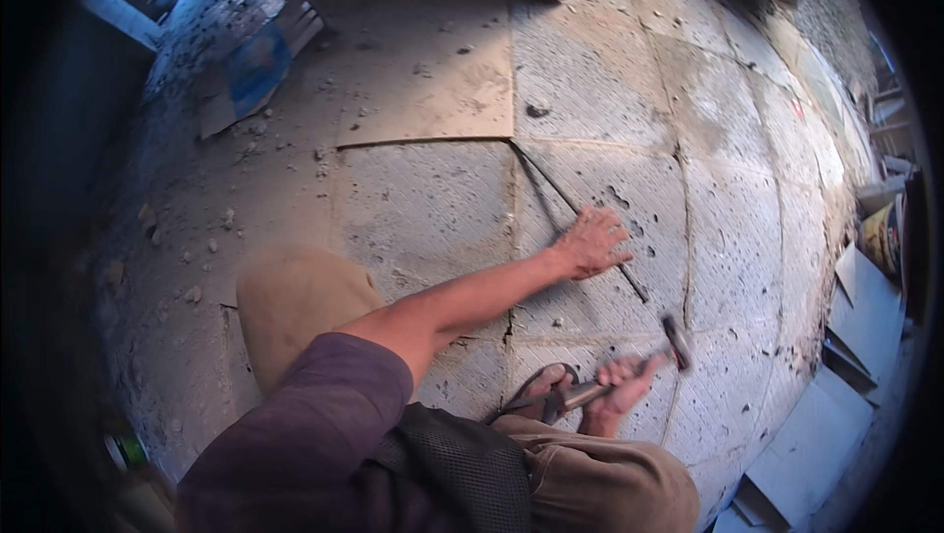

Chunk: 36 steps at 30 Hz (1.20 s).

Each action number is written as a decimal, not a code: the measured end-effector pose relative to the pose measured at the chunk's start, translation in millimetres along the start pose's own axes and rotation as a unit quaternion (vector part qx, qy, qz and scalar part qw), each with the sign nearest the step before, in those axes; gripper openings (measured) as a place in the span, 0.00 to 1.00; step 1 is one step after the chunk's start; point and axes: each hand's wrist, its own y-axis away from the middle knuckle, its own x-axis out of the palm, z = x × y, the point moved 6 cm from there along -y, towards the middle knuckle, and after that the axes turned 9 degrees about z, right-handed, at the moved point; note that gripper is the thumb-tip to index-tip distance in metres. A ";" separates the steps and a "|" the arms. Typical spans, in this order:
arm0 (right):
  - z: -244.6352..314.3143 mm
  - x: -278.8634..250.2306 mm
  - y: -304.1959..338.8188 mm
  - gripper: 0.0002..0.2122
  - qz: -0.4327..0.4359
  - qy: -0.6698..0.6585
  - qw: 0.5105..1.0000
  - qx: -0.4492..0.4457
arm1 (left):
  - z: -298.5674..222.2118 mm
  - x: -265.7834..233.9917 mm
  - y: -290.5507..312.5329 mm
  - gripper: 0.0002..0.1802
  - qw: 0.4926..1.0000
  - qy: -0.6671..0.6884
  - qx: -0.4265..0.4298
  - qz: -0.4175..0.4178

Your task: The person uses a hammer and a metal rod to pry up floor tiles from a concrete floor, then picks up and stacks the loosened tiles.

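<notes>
My left hand (593,241) lies flat with fingers spread on a grey concrete floor tile (590,189), pressing on a thin dark rod (575,208) that runs diagonally across the tile. My right hand (626,383) grips the handle of a hammer (629,371); its dark metal head (677,340) hangs a little above the floor, to the right of and below my left hand. My bent knee in tan trousers (295,297) and my foot in a sandal (546,390) rest on the tiles.
A smooth tan tile (433,90) lies beyond the grey tiles. A blue and white flattened bag (258,66) sits at the far left among rubble. Stacked pale tiles (846,376) and a bucket (883,236) line the right edge. A small can (126,449) stands at the lower left.
</notes>
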 end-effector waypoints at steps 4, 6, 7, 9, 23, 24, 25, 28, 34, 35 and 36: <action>-2.8 10.9 11.9 0.23 0.055 -0.001 0.995 0.081 | -5.6 2.7 0.5 0.36 0.999 0.010 -0.010 0.036; 7.8 9.7 20.4 0.22 0.030 0.010 0.999 0.040 | -3.1 2.7 2.0 0.35 0.999 0.013 -0.016 0.032; 12.0 6.7 23.9 0.22 0.018 0.016 1.000 0.020 | -1.4 2.4 2.8 0.34 0.999 0.015 -0.021 0.030; 22.1 -7.2 19.5 0.22 -0.006 0.000 1.000 -0.022 | -2.8 2.4 4.3 0.34 1.000 0.006 -0.008 0.024; -12.5 -21.4 6.7 0.22 0.033 0.014 0.995 0.092 | -11.9 3.1 22.4 0.30 0.991 -0.043 0.111 0.064; -6.4 -26.8 4.5 0.22 0.011 0.042 0.996 0.079 | -14.9 3.4 25.5 0.30 0.988 -0.053 0.134 0.058; -1.4 -32.0 3.2 0.22 -0.012 0.069 0.995 0.066 | -18.6 4.4 28.0 0.30 0.984 -0.063 0.156 0.053; 8.5 -35.3 6.0 0.19 -0.068 0.228 0.971 0.016 | -3.7 7.2 29.7 0.24 0.969 -0.164 0.178 0.038; 41.9 -78.0 2.1 0.15 -0.122 0.487 0.862 -0.066 | -18.4 -83.9 -6.3 0.25 0.975 -0.057 0.191 -0.099; 45.2 -87.7 -4.0 0.16 -0.114 0.543 0.825 -0.110 | -18.9 -111.1 -10.6 0.26 0.957 -0.066 0.212 -0.186; 47.1 -101.9 -9.9 0.16 -0.109 0.594 0.782 -0.154 | -12.6 -136.1 -22.3 0.25 0.960 -0.087 0.173 -0.201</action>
